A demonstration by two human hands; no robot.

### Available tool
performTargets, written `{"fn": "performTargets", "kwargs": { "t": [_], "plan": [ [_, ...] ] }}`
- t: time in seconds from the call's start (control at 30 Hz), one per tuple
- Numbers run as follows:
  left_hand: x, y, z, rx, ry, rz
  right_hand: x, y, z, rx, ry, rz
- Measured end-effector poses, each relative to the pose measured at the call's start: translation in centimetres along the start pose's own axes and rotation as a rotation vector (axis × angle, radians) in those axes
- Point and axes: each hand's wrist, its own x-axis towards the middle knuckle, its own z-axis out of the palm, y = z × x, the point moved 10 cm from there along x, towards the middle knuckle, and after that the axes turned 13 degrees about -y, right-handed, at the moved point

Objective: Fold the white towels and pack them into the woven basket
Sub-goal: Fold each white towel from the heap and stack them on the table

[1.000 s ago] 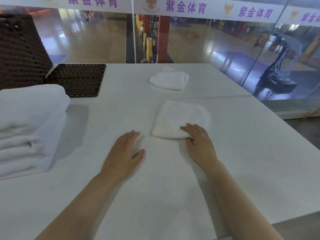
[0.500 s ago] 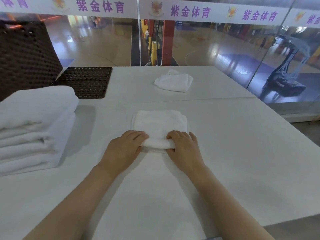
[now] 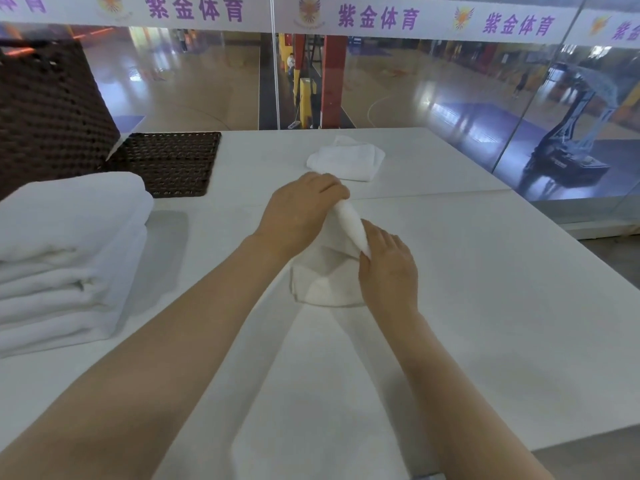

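White table [image 3: 485, 306], glass wall [image 3: 433, 81] with purple lettering

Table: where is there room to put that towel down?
Bare table lies right of the right hand, and near the front edge between the arms. The left is crowded: towel stack, basket, lid.

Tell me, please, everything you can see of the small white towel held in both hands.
The small white towel looks like soft terry, folded in layers. Its upper edge is lifted and held between the left hand and right hand; its lower part rests on the white table, near the middle.
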Motion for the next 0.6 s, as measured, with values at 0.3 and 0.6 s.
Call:
{"fn": "performTargets", "kwargs": {
  "t": [0.3,0.6],
  "plan": [
    [-8.7,-0.5,7.6,-0.215,-0.061,-0.157,-3.0,3.5,3.3,0.133,-0.31,0.021],
    [-10.3,-0.7,9.1,-0.383,-0.137,-0.283,-2.9,2.0,3.4,-0.016,-0.722,-0.038]
  ]
}}
